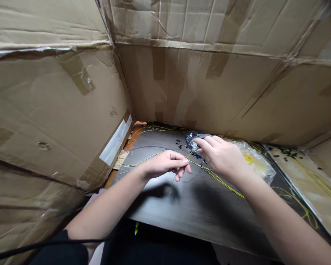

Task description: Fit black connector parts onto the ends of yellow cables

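Note:
My left hand [172, 164] pinches a thin yellow wire [191, 152] between thumb and fingers, above the dark table. From there the wire runs up to my right hand [216, 154], whose thumb and fingertips are closed at its other visible end. A thin loose end dangles below my left hand. Under and beside the hands lies a bundle of yellow wires [223, 184]. Small black pieces [179, 143] are scattered behind the hands, close to a clear plastic bag [191, 138]. The tips of my right fingers are partly hidden.
Cardboard walls [182, 81] enclose the dark table [165, 206] at the back and left. A clear bag with yellow contents [255, 162] lies right of my right hand. More yellow wire [306, 211] and black bits [287, 151] lie at the right.

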{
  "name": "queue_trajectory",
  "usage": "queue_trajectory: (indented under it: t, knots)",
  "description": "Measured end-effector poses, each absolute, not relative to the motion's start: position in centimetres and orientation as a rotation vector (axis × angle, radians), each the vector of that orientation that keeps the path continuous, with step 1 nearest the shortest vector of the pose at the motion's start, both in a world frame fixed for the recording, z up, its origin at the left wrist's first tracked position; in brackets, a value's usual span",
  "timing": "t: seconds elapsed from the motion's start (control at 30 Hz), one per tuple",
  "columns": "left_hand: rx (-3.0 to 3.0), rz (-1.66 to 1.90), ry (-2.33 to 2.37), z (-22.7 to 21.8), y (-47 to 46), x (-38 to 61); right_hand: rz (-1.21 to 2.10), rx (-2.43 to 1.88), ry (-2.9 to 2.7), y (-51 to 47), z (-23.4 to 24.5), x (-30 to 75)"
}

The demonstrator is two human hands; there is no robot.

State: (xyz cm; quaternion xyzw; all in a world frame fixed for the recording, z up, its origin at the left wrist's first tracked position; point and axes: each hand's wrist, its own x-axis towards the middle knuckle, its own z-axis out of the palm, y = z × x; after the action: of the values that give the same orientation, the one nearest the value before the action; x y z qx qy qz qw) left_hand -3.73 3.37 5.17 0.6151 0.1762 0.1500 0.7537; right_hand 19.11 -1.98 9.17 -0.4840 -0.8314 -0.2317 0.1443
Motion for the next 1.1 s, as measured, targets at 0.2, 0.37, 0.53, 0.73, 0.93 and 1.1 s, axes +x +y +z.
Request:
queue_trajectory:
  t: [0.2, 0.37, 0.53, 0.73, 0.93, 1.1]
  knots:
    - [1.166, 0.267, 0.440, 5.4, 3.1, -2.5, -0.575, -0.951, -2.551, -1.4, 9.2, 18.0]
    - [1.062, 0.197, 0.417, 5.9, 2.7, -2.7, -0.425, -1.136, -2.606, -1.1, 8.6, 17.5]
    - [1.008, 0.183, 0.359, 6.0, 1.9, -3.4, -0.641, -1.383, -2.443, -1.6, 8.5, 17.1]
    - [1.063, 0.192, 0.391, 6.2, 1.2, -3.4, -0.707, -1.469, -2.470, -2.7, 9.0, 15.6]
    - [1.307, 0.295, 0.436, 5.9, 1.4, -4.1, -0.090, -1.396, -2.438, -2.5, 10.5, 17.3]
    - [1.553, 0.332, 0.502, 4.8, 2.5, -5.9, 0.732, -1.299, -2.348, -2.9, 13.6, 21.1]
